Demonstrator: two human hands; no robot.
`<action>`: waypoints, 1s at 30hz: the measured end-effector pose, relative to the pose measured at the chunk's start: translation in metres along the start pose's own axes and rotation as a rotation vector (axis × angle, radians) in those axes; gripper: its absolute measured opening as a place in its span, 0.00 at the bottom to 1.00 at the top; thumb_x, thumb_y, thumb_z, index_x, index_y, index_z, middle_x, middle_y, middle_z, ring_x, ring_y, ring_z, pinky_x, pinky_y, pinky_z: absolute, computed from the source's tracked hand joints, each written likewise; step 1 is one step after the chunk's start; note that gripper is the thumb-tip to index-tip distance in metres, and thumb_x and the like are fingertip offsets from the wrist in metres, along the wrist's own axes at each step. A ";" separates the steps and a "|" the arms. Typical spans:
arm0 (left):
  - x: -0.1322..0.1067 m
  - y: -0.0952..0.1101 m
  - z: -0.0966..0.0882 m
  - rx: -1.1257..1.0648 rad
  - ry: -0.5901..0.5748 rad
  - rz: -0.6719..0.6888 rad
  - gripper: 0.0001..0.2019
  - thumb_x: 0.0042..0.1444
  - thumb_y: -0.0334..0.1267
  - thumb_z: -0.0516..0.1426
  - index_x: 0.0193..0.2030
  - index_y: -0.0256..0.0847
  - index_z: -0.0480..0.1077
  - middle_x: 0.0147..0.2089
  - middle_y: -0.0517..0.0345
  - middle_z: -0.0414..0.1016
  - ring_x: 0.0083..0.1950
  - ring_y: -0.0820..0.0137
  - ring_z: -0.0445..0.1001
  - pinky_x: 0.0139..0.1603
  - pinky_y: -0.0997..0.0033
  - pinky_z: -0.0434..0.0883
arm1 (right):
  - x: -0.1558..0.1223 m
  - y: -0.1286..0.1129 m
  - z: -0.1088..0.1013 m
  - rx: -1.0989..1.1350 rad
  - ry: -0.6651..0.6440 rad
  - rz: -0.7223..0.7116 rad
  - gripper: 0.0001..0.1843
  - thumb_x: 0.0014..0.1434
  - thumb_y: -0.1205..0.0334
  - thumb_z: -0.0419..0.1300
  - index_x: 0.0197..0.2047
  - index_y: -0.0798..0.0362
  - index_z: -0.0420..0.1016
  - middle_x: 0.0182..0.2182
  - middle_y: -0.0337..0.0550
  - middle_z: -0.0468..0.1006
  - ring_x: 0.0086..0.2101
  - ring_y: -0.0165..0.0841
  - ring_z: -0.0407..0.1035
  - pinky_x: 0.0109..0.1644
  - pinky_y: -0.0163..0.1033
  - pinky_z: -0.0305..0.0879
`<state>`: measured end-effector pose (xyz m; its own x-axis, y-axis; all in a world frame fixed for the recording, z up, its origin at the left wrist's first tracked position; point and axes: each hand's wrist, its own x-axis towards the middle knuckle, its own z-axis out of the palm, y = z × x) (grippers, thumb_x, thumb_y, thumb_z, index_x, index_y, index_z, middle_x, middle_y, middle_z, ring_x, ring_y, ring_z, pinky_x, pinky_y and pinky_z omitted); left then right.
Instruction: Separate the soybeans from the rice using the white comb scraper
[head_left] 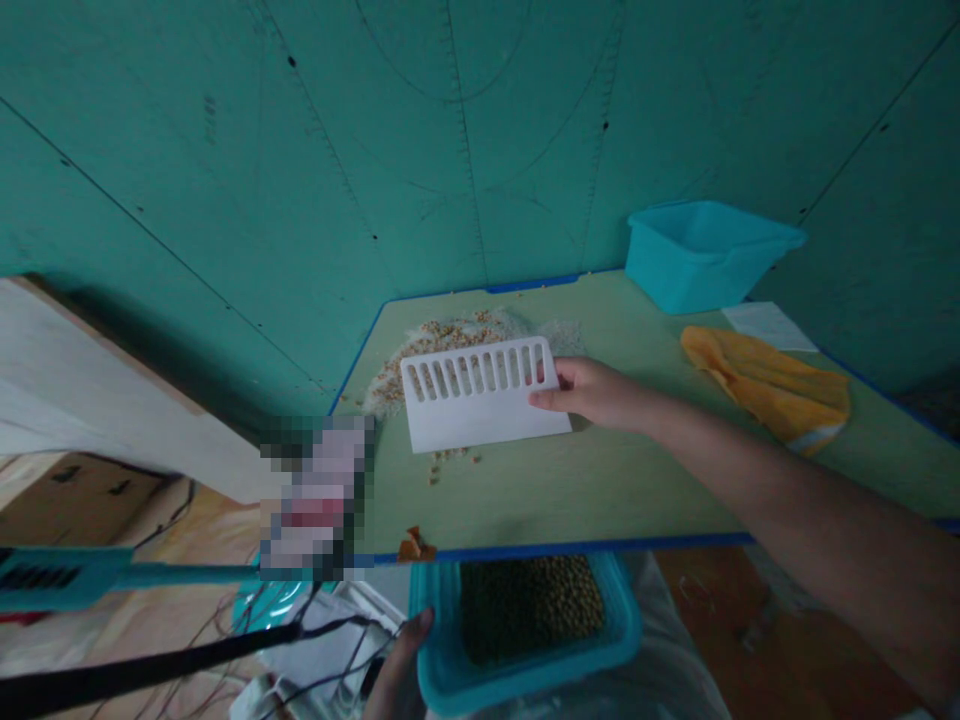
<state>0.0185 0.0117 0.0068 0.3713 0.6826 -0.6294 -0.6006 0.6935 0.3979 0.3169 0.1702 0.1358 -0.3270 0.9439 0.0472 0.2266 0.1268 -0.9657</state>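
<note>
My right hand (581,388) grips a white slotted plastic plate (487,425) by its right end, thumb in front. The plate is tilted over the table, its row of slots along the upper edge. Behind it spreads a pile of tan and whitish grains (442,335), and a few loose grains (450,456) lie in front of its lower edge. My left hand (401,665) holds the left rim of a turquoise bin (626,625) below the table's front edge; its fingers are partly hidden. Inside the bin are dark green grains (495,610) and larger tan beans (574,595).
A second turquoise bin (697,270) stands at the table's back right. Nearby lie a yellow cloth (765,385) and a white sheet (772,325). A brown scrap (415,546) sits on the blue-edged table's (600,500) front edge. A black strap (187,655) crosses the lower left.
</note>
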 end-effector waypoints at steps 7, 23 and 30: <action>0.000 0.001 0.004 0.003 0.008 0.015 0.13 0.47 0.44 0.63 0.39 0.44 0.80 0.41 0.56 0.83 0.51 0.52 0.74 0.61 0.58 0.60 | 0.001 0.000 -0.001 0.014 0.079 0.013 0.08 0.51 0.72 0.60 0.35 0.53 0.74 0.37 0.41 0.81 0.34 0.31 0.74 0.38 0.39 0.72; 0.000 -0.001 -0.003 -0.070 -0.076 0.002 0.11 0.49 0.40 0.62 0.39 0.44 0.80 0.40 0.56 0.83 0.50 0.52 0.75 0.61 0.58 0.61 | 0.002 0.006 -0.003 0.053 -0.006 0.105 0.08 0.51 0.69 0.61 0.37 0.53 0.74 0.36 0.41 0.80 0.35 0.32 0.73 0.40 0.39 0.70; 0.002 0.000 0.000 -0.061 -0.057 -0.008 0.10 0.47 0.40 0.63 0.38 0.45 0.80 0.38 0.57 0.83 0.47 0.53 0.77 0.59 0.58 0.63 | 0.001 0.004 -0.001 0.139 -0.028 0.141 0.09 0.50 0.69 0.62 0.37 0.52 0.74 0.39 0.40 0.80 0.38 0.33 0.73 0.48 0.42 0.68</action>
<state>0.0191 0.0129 0.0059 0.4152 0.6902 -0.5926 -0.6385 0.6851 0.3506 0.3186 0.1725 0.1320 -0.3269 0.9401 -0.0963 0.1440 -0.0512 -0.9882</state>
